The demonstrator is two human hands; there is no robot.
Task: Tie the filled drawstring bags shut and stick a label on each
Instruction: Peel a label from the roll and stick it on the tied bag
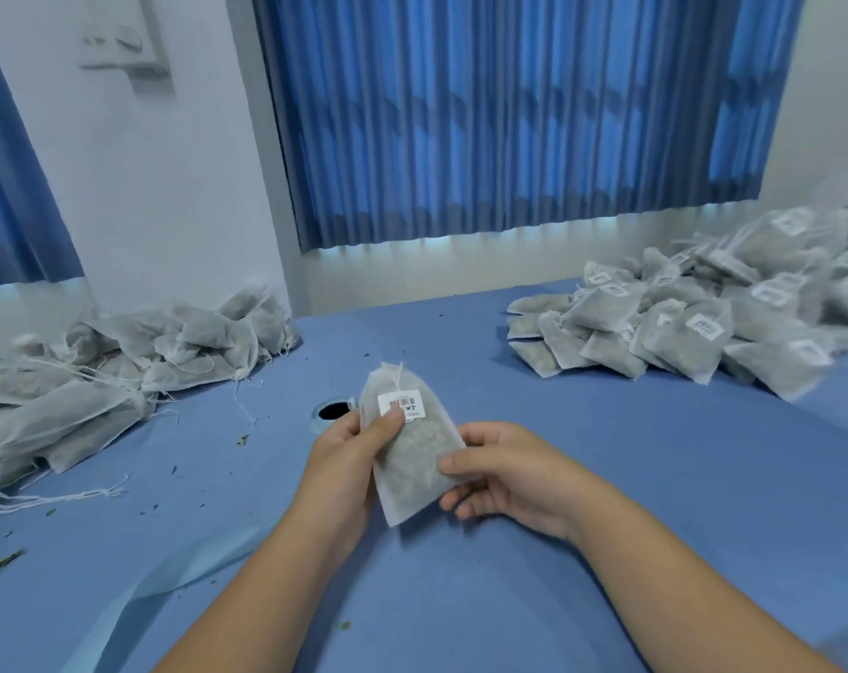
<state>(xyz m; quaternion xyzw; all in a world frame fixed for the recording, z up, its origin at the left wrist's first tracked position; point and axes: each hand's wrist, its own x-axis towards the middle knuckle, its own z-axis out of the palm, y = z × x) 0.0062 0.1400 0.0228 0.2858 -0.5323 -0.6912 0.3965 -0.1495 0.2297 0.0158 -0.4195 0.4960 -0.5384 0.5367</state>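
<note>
I hold one filled white drawstring bag [414, 449] above the blue table, its tied neck pointing away from me. A white barcode label [401, 404] sits on its upper face. My left hand [349, 449] grips the bag's left edge, and its thumb presses on the label's lower left corner. My right hand [499, 471] holds the bag's lower right side, thumb on top and fingers curled underneath.
A heap of unlabelled bags [96, 376] with loose strings lies at the left. A pile of labelled bags [703, 318] fills the right rear. A roll of label backing [334, 411] sits just behind my left hand. Leaf crumbs dot the blue table cover [606, 478].
</note>
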